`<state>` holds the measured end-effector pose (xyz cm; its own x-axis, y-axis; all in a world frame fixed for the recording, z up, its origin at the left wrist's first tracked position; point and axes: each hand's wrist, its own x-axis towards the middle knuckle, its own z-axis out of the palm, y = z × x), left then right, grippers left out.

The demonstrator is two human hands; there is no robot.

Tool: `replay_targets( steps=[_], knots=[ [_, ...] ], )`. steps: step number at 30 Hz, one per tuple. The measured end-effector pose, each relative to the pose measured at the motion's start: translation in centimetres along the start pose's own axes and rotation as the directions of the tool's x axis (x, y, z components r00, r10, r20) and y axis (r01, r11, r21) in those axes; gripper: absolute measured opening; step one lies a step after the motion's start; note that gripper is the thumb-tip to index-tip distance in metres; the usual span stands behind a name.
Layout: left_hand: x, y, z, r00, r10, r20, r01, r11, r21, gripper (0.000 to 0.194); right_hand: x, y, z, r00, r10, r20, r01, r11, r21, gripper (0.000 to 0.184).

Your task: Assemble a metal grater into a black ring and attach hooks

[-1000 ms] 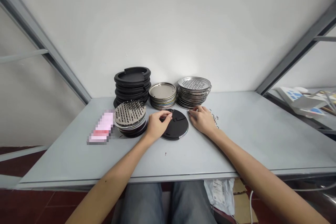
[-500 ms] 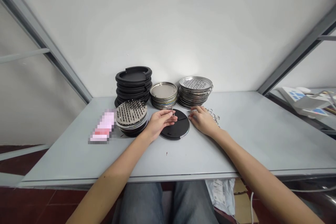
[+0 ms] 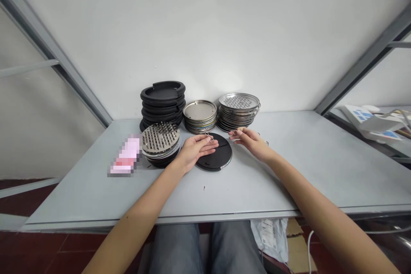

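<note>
My left hand [image 3: 196,150] is closed in a pinch on a small bent metal wire piece [image 3: 209,137], held over the round black disc [image 3: 214,162]. My right hand [image 3: 252,142] hovers to the right of the disc, thumb and fingertips together. Whatever its fingertips may hold is too small to make out. Behind that hand, small metal loops [image 3: 266,142] show only in part on the table. A dark slot and a metal edge mark the disc, which lies flat.
Behind stand stacks of black ring-shaped rims [image 3: 163,107], plain metal discs [image 3: 200,111] and perforated metal discs [image 3: 239,102]. At left is a pile topped by a grater plate [image 3: 160,138], beside a blurred pink item [image 3: 126,156]. A white wall rises behind the grey table [image 3: 250,197].
My right hand has risen off the small metal loops and turned, its fingertips now pointing toward my left hand. My left hand stays nearly in place, its fingers slightly more extended.
</note>
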<state>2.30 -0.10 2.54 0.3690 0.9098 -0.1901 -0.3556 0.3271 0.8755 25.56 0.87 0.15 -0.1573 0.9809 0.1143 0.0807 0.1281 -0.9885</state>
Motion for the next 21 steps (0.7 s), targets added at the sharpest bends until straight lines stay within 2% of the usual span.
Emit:
replay_targets(
  steps=[2, 4, 10, 16, 21],
  knots=[
    [0.0, 0.0, 0.0, 1.000, 0.002, -0.017, -0.002, 1.000, 0.007, 0.011, -0.1, -0.7, 0.2, 0.997, 0.055, 0.047, -0.062, 0.982, 0.178, 0.035],
    [-0.1, 0.0, 0.0, 1.000, 0.006, -0.031, -0.005, 1.000, 0.027, 0.010, -0.2, -0.9, 0.3, 0.995, 0.072, 0.067, -0.085, 0.969, 0.231, 0.033],
    [0.0, -0.2, 0.2, 0.998, 0.035, -0.060, -0.030, 0.996, 0.083, 0.015, -0.2, -0.3, 0.5, 0.997, 0.068, 0.031, -0.071, 0.988, 0.138, 0.031],
    [0.1, -0.5, 0.1, 0.997, 0.062, -0.056, -0.055, 0.992, 0.115, 0.013, -0.2, -0.4, 0.3, 0.998, 0.056, 0.035, -0.061, 0.981, 0.182, 0.052],
    [0.1, -0.5, 0.3, 0.996, 0.070, -0.060, -0.060, 0.986, 0.156, 0.010, -0.2, 0.1, 0.3, 0.995, 0.091, 0.032, -0.095, 0.983, 0.155, 0.037]
  ],
)
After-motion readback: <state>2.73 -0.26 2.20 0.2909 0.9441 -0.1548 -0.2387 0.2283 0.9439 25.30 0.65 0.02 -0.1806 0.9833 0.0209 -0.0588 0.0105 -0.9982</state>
